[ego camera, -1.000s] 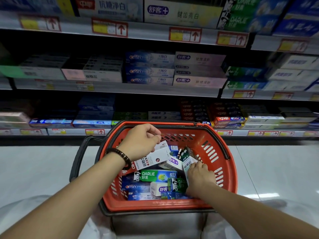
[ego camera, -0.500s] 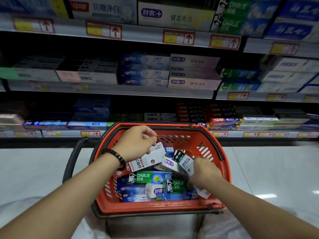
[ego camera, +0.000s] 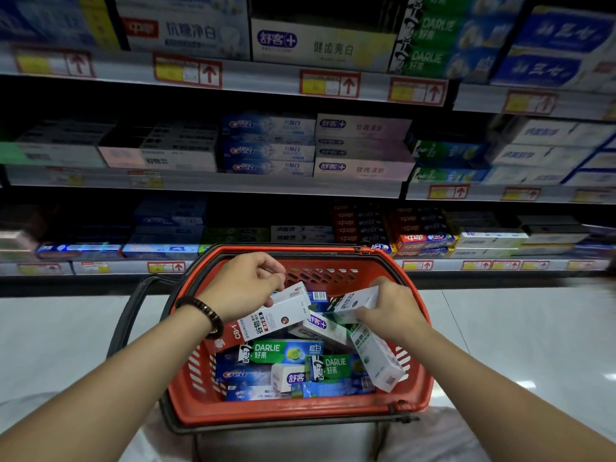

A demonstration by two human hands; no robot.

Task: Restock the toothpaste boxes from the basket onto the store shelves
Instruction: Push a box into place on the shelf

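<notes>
red basket [ego camera: 300, 410]: l hand [ego camera: 246, 285] grips cb-1 box [ego camera: 276, 320], r hand [ego camera: 390, 308] grips white-green box [ego camera: 355, 301].

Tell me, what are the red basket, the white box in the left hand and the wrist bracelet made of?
Basket: likely moulded plastic, judging by its slotted walls and slight gloss. White box: printed cardboard, with crisp folded edges and a smooth sheen. Bracelet: dark round beads, wood or stone, cannot tell.

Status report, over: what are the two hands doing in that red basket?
Left hand grips white-and-red box over basket. Right hand grips white box. Neither at shelves yet; loose boxes piled beneath.
</notes>
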